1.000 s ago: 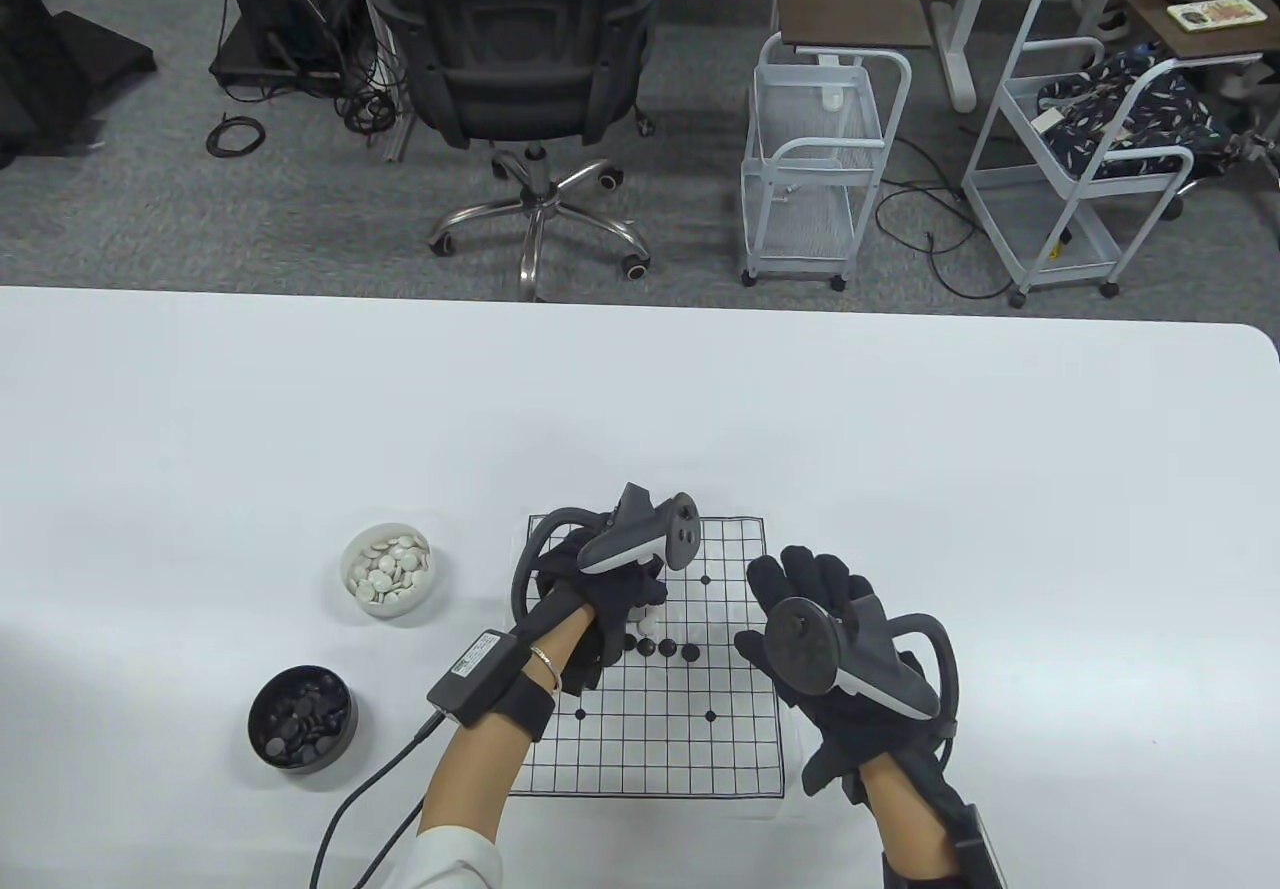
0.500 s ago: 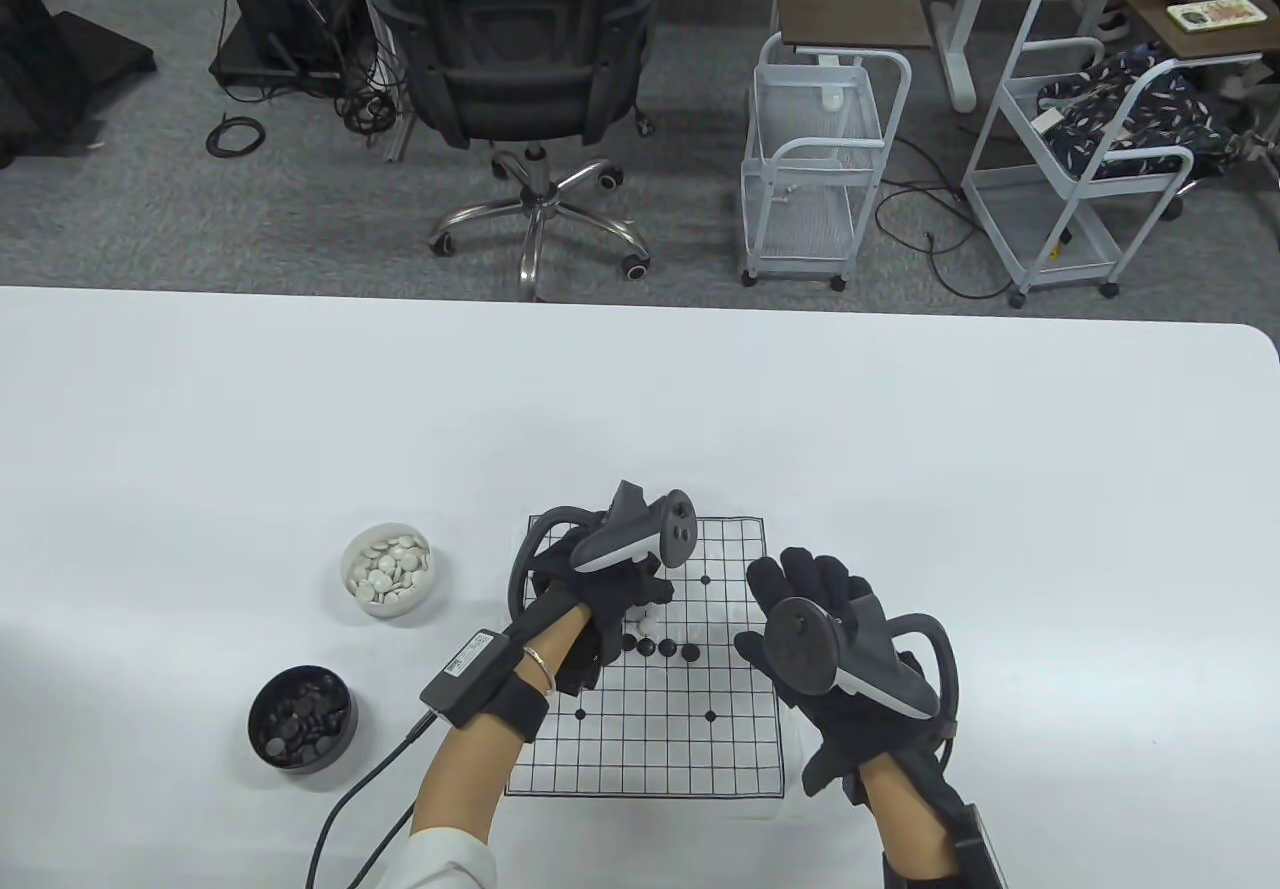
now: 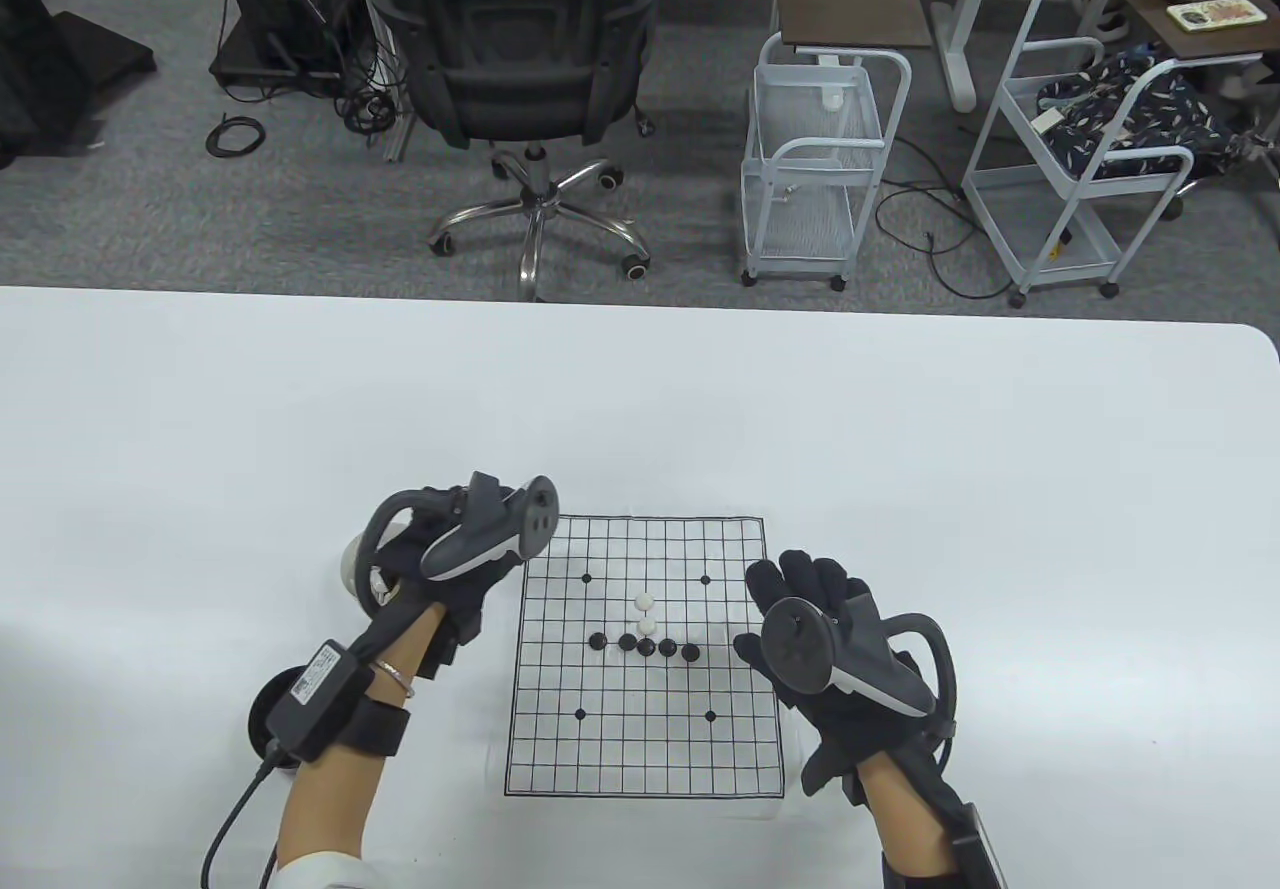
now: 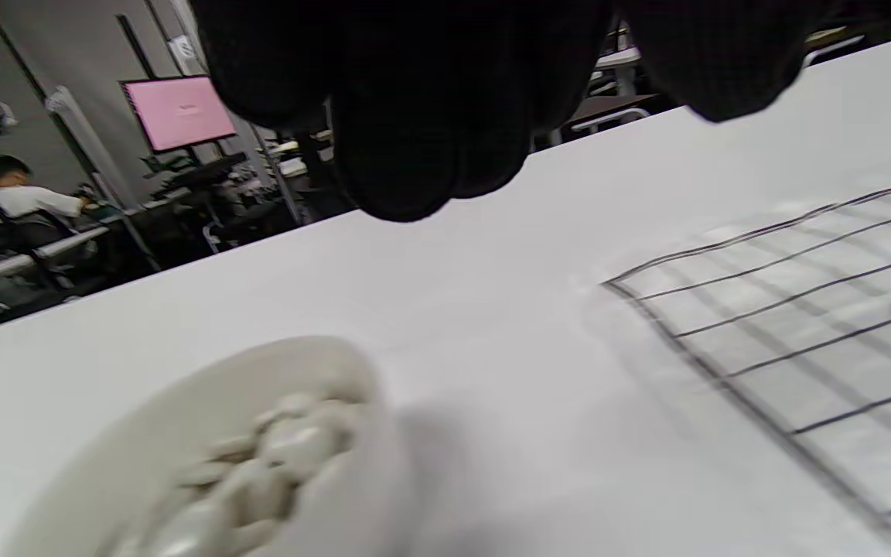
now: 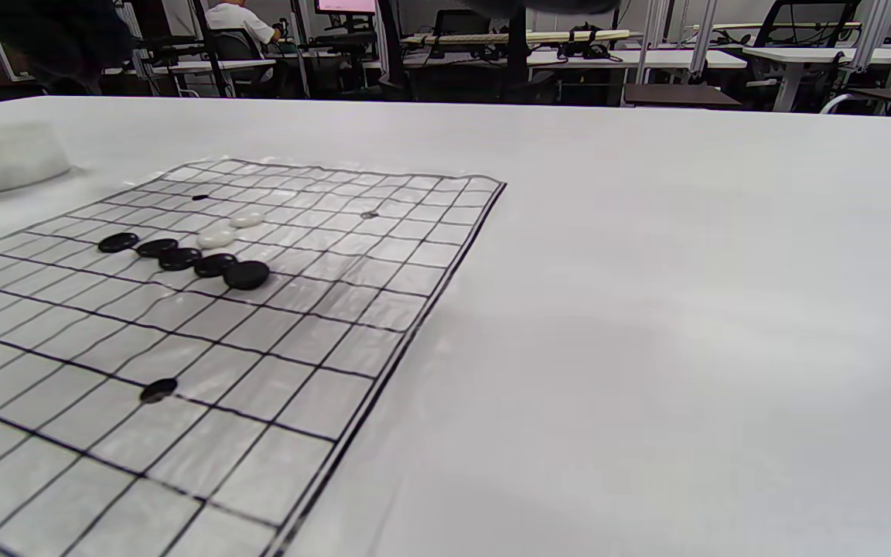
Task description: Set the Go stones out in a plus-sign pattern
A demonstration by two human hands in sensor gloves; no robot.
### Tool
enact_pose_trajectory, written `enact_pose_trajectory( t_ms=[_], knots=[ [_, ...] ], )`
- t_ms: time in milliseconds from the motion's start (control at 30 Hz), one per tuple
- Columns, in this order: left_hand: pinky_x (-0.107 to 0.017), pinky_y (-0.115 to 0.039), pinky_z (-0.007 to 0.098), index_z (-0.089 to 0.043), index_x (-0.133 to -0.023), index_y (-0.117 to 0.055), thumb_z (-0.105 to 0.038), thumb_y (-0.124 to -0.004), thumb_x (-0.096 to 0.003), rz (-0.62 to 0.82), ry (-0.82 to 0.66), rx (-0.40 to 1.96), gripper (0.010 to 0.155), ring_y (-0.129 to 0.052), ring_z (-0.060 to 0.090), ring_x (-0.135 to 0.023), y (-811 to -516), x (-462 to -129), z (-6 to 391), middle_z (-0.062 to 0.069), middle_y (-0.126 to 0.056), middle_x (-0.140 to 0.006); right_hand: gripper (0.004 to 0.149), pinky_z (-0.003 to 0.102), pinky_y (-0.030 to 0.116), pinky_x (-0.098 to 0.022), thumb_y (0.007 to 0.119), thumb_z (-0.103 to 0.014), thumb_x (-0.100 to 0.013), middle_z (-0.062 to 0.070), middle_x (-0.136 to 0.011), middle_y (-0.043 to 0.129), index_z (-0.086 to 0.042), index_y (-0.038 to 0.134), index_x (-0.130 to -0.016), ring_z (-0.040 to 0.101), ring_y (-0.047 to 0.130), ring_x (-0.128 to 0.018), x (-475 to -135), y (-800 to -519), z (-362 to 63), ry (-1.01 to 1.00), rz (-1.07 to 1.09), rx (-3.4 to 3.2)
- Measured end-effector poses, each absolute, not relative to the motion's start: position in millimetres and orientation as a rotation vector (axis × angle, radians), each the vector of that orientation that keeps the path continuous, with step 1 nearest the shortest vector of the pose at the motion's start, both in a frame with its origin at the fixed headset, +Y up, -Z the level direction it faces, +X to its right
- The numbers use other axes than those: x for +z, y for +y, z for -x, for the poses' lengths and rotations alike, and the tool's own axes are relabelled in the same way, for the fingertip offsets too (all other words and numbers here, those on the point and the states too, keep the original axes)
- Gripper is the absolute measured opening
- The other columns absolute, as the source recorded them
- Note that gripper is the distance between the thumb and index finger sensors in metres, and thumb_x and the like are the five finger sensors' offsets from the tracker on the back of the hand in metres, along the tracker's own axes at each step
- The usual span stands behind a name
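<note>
Left hand [image 3: 440, 579] over white-stone bowl [image 4: 182, 456] off board's [image 3: 645, 729] left edge; fingers bunched, grasp unclear. Pinch single stone. Right hand [image 3: 830, 649] flat, fingers spread, steadying board's right edge.

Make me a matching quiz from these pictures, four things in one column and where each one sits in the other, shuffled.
Things:
1. row of black Go stones
2. two white Go stones
3. round white bowl of white stones
4. right gloved hand

Places:
A. under the left gloved hand
B. board's middle line
C. at the board's right edge
D. just above the black row

Pairs: 1-B, 2-D, 3-A, 4-C
</note>
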State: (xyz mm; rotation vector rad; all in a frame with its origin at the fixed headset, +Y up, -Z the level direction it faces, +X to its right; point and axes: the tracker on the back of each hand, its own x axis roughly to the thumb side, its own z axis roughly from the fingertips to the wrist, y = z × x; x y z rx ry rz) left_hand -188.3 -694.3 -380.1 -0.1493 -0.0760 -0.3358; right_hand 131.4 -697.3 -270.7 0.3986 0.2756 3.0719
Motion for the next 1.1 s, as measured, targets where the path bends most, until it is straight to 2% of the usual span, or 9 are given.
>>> enact_pose_trajectory(
  t_ms=[233, 500, 733, 1100],
  knots=[
    [-0.059, -0.083, 0.036, -0.026, -0.092, -0.079, -0.053, -0.075, -0.0412, 0.249, 0.116, -0.472, 0.058, -0.103, 0.004, -0.054, -720, -382, 244, -0.007, -0.101, -0.079, 0.072, 0.058, 0.039, -0.076, 0.050, -0.054, -0.058, 0.022, -0.120, 0.037, -0.017, 0.032, -0.117, 0.051, 0.040, -0.109, -271, -698, -129, 0.293, -0.403, 3.081],
    [-0.051, -0.085, 0.031, -0.024, -0.092, -0.079, -0.053, -0.074, -0.0418, 0.386, 0.182, -0.450, 0.058, -0.099, -0.001, -0.038, -744, -393, 256, -0.002, -0.100, -0.078, 0.072, 0.057, 0.039, -0.076, 0.050, -0.054, -0.058, 0.022, -0.120, 0.037, -0.017, 0.032, -0.117, 0.051, 0.040, -0.109, -270, -699, -127, 0.306, -0.403, 3.095],
    [-0.049, -0.086, 0.029, -0.024, -0.086, -0.081, -0.047, -0.075, -0.0431, 0.388, 0.183, -0.471, 0.049, -0.097, -0.002, -0.033, -747, -400, 254, -0.004, -0.102, -0.069, 0.072, 0.058, 0.039, -0.076, 0.050, -0.054, -0.058, 0.022, -0.119, 0.037, -0.017, 0.032, -0.117, 0.051, 0.040, -0.109, -271, -699, -126, 0.311, -0.400, 3.097],
    [-0.049, -0.085, 0.030, -0.026, -0.081, -0.085, -0.045, -0.073, -0.0450, 0.419, 0.190, -0.331, 0.042, -0.097, -0.001, -0.032, -746, -406, 265, -0.004, -0.103, -0.062, 0.072, 0.058, 0.039, -0.076, 0.050, -0.054, -0.058, 0.022, -0.120, 0.037, -0.017, 0.032, -0.117, 0.051, 0.040, -0.109, -271, -700, -127, 0.319, -0.394, 3.096]
  ],
)
